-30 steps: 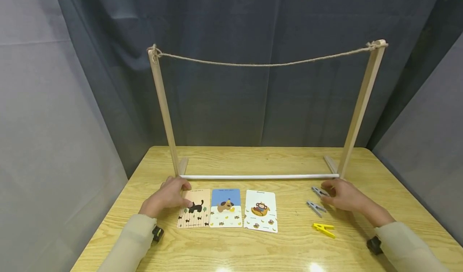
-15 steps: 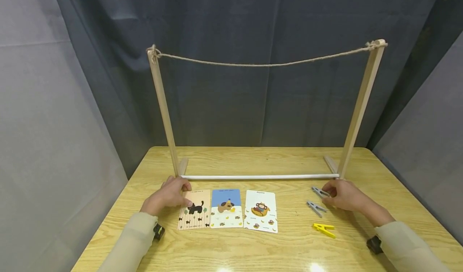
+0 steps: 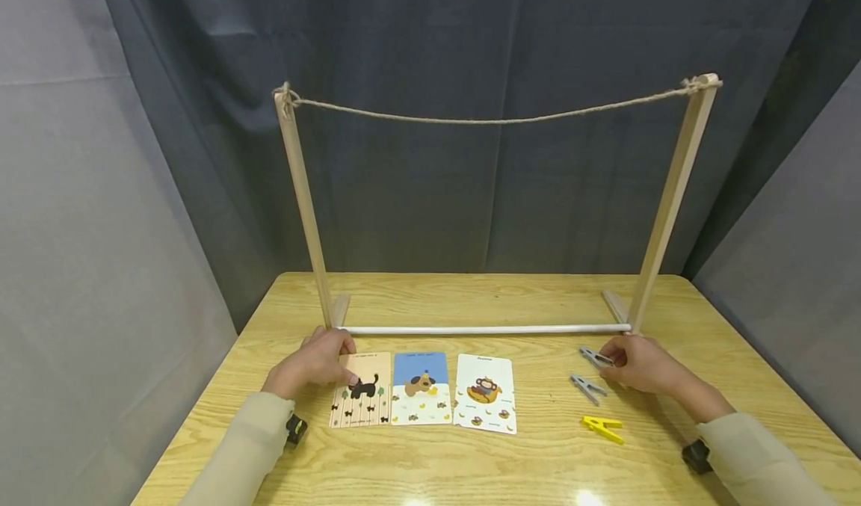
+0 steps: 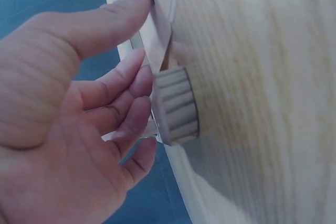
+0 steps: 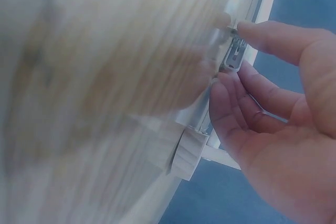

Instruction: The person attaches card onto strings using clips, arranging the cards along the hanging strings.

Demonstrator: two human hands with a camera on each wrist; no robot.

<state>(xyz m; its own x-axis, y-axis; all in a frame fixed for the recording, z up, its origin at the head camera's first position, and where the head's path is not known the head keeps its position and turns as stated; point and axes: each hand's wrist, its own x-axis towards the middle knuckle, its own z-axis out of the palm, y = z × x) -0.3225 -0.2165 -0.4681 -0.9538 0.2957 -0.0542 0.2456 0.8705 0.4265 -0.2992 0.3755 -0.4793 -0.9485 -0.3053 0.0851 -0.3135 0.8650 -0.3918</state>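
Observation:
My left hand (image 3: 311, 368) lies at the left edge of a beige picture card (image 3: 372, 409) with a black cat. Its thumb touches the card, and the other fingers are loosely bent near the top left corner. Beside that card lie a blue-and-white dog card (image 3: 421, 410) and a white monkey card (image 3: 486, 416). My right hand (image 3: 647, 370) pinches one end of a grey clothespin (image 3: 593, 356) between thumb and fingers; the right wrist view shows this clothespin (image 5: 234, 59) between them. A second grey clothespin (image 3: 587, 388) and a yellow clothespin (image 3: 603, 427) lie closer to me.
Behind the cards stands a wooden frame with a left post (image 3: 303, 199) and a right post (image 3: 673, 199). A sagging twine line (image 3: 464, 122) joins their tops, and a white rod (image 3: 484, 330) runs along the wooden table (image 3: 484, 297). Dark curtains hang at the back.

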